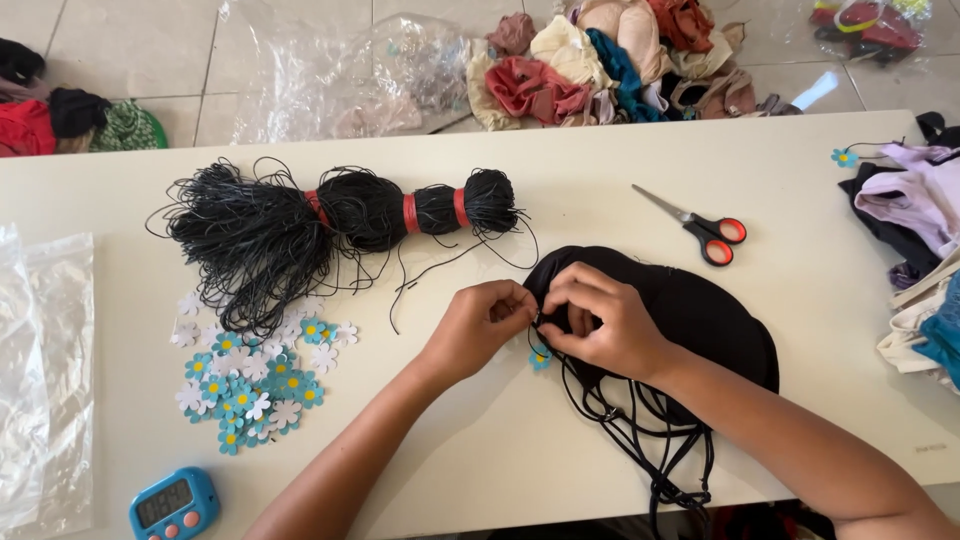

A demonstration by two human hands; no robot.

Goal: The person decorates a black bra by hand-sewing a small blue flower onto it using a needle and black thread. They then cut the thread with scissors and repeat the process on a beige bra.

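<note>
A black padded garment (690,310) with thin straps lies on the white table (560,180) in front of me. My left hand (478,328) and my right hand (598,322) pinch together at its left edge, fingers closed on the fabric and a thin black cord. A small blue flower tag (541,357) hangs just below my fingers. To the left lies a thick bundle of black cord (330,220) bound with red bands, and below it a pile of blue and white flower tags (255,380).
Red-handled scissors (700,232) lie behind the garment. A blue digital timer (175,504) sits at the front left. Clear plastic bags (45,370) cover the left edge. More garments (920,230) are piled at the right, and a heap of clothes (610,60) lies on the floor.
</note>
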